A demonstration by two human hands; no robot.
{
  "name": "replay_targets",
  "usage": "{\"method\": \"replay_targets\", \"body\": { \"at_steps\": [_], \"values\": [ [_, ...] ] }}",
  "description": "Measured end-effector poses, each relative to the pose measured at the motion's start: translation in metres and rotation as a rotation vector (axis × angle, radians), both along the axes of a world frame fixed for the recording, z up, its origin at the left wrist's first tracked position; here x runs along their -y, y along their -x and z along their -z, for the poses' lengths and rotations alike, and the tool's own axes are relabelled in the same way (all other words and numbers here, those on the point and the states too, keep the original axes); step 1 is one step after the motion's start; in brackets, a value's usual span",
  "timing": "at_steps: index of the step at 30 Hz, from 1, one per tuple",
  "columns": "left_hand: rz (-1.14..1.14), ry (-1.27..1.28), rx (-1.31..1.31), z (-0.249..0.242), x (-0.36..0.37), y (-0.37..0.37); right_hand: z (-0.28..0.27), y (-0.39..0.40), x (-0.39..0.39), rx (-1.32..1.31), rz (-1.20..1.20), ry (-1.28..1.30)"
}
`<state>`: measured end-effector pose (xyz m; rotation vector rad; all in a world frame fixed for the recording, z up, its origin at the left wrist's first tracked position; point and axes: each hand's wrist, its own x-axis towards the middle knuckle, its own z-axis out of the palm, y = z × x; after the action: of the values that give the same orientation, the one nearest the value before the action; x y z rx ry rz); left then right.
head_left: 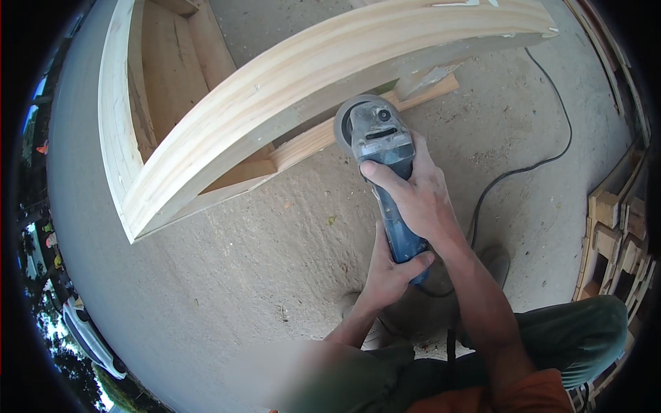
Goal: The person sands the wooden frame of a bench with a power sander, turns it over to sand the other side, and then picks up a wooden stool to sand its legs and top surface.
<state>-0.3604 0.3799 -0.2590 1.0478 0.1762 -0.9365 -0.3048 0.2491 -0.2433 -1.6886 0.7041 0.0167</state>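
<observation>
Both of my hands are wrapped round a blue angle grinder point(394, 206) with a dusty grey metal head. My right hand point(421, 189) grips the front of its body just behind the head, thumb across the top. Lower down, my left hand point(391, 272) holds the rear end near the cord. The round disc point(342, 127) sits right by the lower side of a pale wooden frame point(303, 72), overlapping its lower slat in this view. Long and curved, the frame's near rail has light wood grain and a few pale patches near its right end.
A black power cord point(533, 165) curves over the dusty concrete floor point(261, 261) on the right. Stacked wooden pallets point(613, 234) stand at the right edge. My shoes are below the grinder. A light-coloured car point(89, 337) shows far left.
</observation>
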Motion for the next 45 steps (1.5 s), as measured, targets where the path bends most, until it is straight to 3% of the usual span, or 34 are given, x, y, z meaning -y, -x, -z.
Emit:
{"method": "replay_targets", "body": {
  "at_steps": [3, 9, 18, 20, 22, 26, 34, 40, 45],
  "values": [
    [0.06, 0.008, -0.09, 0.003, -0.005, -0.01, -0.003, -0.009, 0.0, -0.03, -0.003, -0.011],
    [0.038, -0.021, 0.03, 0.007, 0.0, -0.003, -0.004, -0.005, 0.003, -0.069, -0.01, 0.017],
    [-0.029, 0.031, -0.003, 0.011, -0.014, 0.0, -0.005, -0.008, -0.014, 0.003, -0.104, 0.042],
    [-0.011, -0.009, -0.019, 0.013, -0.012, -0.004, -0.002, -0.014, -0.008, 0.014, 0.001, -0.037],
    [0.008, -0.047, 0.078, 0.015, -0.014, -0.003, -0.006, -0.018, -0.026, 0.005, -0.072, -0.027],
    [-0.161, 0.028, 0.018, 0.012, -0.053, -0.007, 0.003, -0.031, -0.067, -0.014, -0.218, 0.136],
    [-0.01, 0.017, 0.064, 0.013, -0.023, -0.008, -0.011, -0.028, -0.028, -0.068, 0.002, 0.059],
    [-0.217, 0.056, 0.049, 0.016, -0.056, -0.015, -0.007, -0.039, -0.071, -0.045, -0.218, 0.173],
    [-0.01, -0.039, 0.119, 0.021, -0.012, -0.01, -0.009, -0.028, -0.027, -0.042, -0.054, 0.071]
  ]
}}
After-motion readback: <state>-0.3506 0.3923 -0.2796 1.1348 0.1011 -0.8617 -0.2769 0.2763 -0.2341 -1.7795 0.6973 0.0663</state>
